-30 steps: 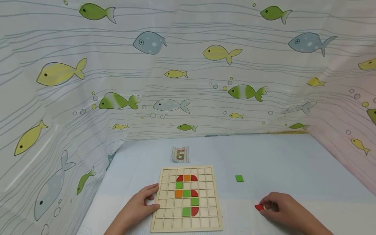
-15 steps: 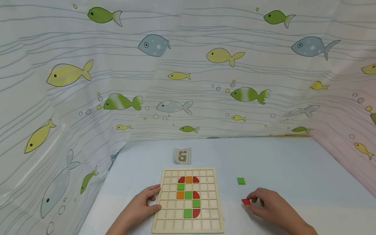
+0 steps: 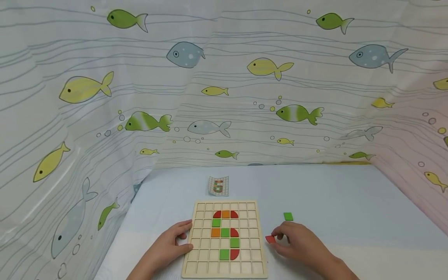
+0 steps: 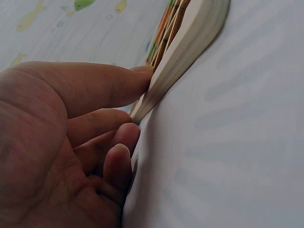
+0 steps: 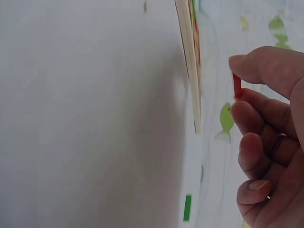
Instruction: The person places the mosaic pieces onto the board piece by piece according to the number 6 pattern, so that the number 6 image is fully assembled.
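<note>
A pale wooden grid board [image 3: 251, 244] lies on the table, with red rounded tiles and orange and green square tiles set in several of its cells. At its left edge is my left hand [image 3: 168, 243]; the thumb and extended fingers touch the board's side, as the left wrist view also shows. My right hand [image 3: 297, 241] pinches a small red tile [image 3: 270, 239] between thumb and fingertips, just off the board's right edge. In the right wrist view the red tile [image 5: 237, 85] appears edge-on, apart from the board [image 5: 192, 71]. Part of it is hidden by the fingers.
A loose green square tile [image 3: 288, 216] lies right of the board, just beyond my right hand. Behind the board is a small curled paper card [image 3: 218, 186] printed with a coloured grid pattern. Fish-printed sheeting [image 3: 238, 112] surrounds the table's back and sides.
My right hand has moved left with the red tile, from right of the loose green tile to near the board's right edge. The left hand stays at the board; the head view has shifted slightly.
</note>
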The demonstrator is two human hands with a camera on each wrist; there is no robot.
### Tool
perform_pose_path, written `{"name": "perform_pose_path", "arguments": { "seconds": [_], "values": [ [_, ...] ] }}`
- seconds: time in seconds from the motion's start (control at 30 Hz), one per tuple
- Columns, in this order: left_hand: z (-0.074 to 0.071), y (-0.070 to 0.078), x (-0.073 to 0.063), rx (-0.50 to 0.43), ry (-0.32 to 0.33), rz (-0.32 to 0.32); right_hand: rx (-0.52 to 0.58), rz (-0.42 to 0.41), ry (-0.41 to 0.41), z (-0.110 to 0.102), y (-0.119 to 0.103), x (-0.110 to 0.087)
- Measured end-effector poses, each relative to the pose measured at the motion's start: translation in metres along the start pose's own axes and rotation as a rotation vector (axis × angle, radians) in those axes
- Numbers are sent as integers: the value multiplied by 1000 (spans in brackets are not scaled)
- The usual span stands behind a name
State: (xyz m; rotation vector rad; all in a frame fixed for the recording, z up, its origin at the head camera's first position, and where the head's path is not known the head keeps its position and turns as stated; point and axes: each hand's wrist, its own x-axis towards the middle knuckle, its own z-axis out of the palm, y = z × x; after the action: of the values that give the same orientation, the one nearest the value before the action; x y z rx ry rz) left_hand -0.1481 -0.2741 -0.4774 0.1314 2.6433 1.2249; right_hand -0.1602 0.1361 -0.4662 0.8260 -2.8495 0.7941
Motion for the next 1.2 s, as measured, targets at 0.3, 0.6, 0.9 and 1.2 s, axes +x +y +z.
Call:
{"name": "perform_pose_path", "arguments": {
  "seconds": [0.3, 0.6, 0.9, 1.2],
  "values": [
    [3, -2, 0, -7, 8, 6, 21, -72, -49, 9, -30, 18],
    [3, -1, 0, -4, 6, 13, 53, -78, -100, 26, -55, 34],
    [2, -1, 0, -9, 13, 18, 61, -126, -119, 43, -78, 45],
    [1, 1, -1, -13, 20, 16, 3, -114, -214, 56, -105, 57]
  ]
}}
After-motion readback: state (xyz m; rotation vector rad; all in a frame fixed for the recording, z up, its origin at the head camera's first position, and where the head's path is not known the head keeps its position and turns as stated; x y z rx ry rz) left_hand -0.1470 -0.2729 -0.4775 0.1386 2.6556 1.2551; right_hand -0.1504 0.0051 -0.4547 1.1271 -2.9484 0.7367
